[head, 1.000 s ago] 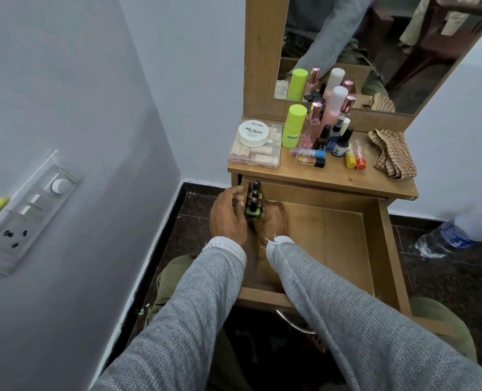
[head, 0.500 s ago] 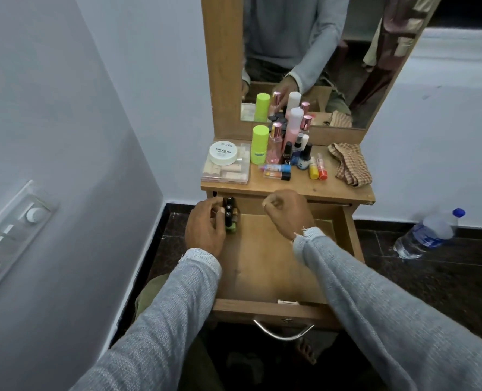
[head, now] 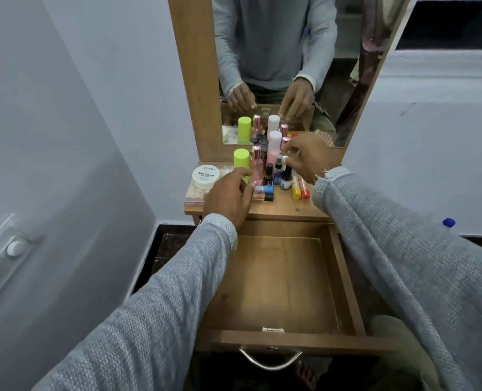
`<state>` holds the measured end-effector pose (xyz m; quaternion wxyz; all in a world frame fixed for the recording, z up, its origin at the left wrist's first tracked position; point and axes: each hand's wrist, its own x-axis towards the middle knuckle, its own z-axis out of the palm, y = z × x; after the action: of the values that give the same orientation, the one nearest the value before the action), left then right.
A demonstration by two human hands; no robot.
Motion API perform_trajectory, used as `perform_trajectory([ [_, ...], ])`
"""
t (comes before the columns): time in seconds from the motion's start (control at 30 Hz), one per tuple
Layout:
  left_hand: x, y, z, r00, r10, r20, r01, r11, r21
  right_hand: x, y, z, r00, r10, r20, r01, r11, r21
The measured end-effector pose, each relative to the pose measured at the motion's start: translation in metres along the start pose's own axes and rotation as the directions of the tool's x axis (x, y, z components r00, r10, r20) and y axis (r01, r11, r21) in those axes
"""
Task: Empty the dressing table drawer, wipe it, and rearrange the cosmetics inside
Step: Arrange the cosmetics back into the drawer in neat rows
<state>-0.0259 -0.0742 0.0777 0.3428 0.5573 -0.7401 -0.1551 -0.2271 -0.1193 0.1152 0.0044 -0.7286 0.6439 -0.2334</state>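
Observation:
The wooden drawer point(head: 285, 280) stands pulled out, its visible floor bare; my left sleeve hides its back left corner. Cosmetics crowd the tabletop point(head: 285, 211): a lime bottle point(head: 241, 158), a pink perfume bottle point(head: 258, 165), a tall pink bottle point(head: 275, 142), dark nail polish bottles point(head: 268, 174), and yellow and orange tubes point(head: 300, 190). My left hand point(head: 228, 196) hovers just in front of the lime bottle, fingers loosely curled and holding nothing. My right hand point(head: 308, 160) reaches over the small bottles, fingertips at a white-capped one point(head: 282, 160).
A white nail polish tub point(head: 206, 176) sits on a flat palette point(head: 193, 197) at the tabletop's left. A mirror point(head: 276, 52) rises behind the cosmetics. A wall with a switch plate point(head: 11, 246) lies close on the left. A blue bottle cap point(head: 448, 222) shows on the floor at right.
Both hands have left the back left corner of the drawer, where they held small bottles, and risen to the tabletop cosmetics. The view has tilted up toward the mirror.

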Motion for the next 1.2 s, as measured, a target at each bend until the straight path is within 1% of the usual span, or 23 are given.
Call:
perform_trajectory([
  [0.07,0.011,0.007,0.002,1.0,0.006,0.013,-0.006,1.0,0.011,0.005,-0.001,-0.002,0.999,-0.016,0.028,0.017,1.0,-0.018],
  [0.17,0.023,0.012,0.009,1.0,0.009,0.029,-0.01,1.0,0.029,0.005,-0.001,-0.002,1.0,-0.003,0.015,0.003,1.0,0.002],
  [0.33,0.037,0.019,0.019,0.997,0.01,0.079,-0.023,0.986,0.163,-0.007,0.001,0.009,1.0,0.025,0.015,-0.025,1.0,0.018],
  [0.53,0.055,0.03,0.03,0.99,-0.012,0.139,-0.028,0.958,0.286,-0.009,0.004,0.019,0.996,0.075,-0.052,-0.068,0.99,0.12],
  [0.77,0.066,0.036,0.036,0.978,-0.075,0.196,-0.01,0.916,0.4,-0.018,0.01,0.02,0.99,0.116,-0.078,-0.09,0.955,0.282],
  [0.87,0.066,0.036,0.037,0.977,-0.082,0.197,0.001,0.925,0.381,-0.024,0.008,0.012,0.99,0.118,-0.081,-0.084,0.937,0.34],
  [0.93,0.063,0.035,0.035,0.979,-0.083,0.188,0.015,0.941,0.337,-0.029,0.007,0.007,0.989,0.113,-0.093,-0.072,0.927,0.367],
  [1.03,0.053,0.031,0.027,0.989,-0.057,0.139,0.026,0.977,0.211,-0.037,0.005,0.0,0.985,0.114,-0.127,-0.053,0.912,0.407],
  [1.2,0.02,0.023,0.006,0.999,0.013,0.051,-0.014,1.0,0.027,-0.059,-0.003,-0.002,0.979,0.124,-0.16,-0.042,0.897,0.44],
])
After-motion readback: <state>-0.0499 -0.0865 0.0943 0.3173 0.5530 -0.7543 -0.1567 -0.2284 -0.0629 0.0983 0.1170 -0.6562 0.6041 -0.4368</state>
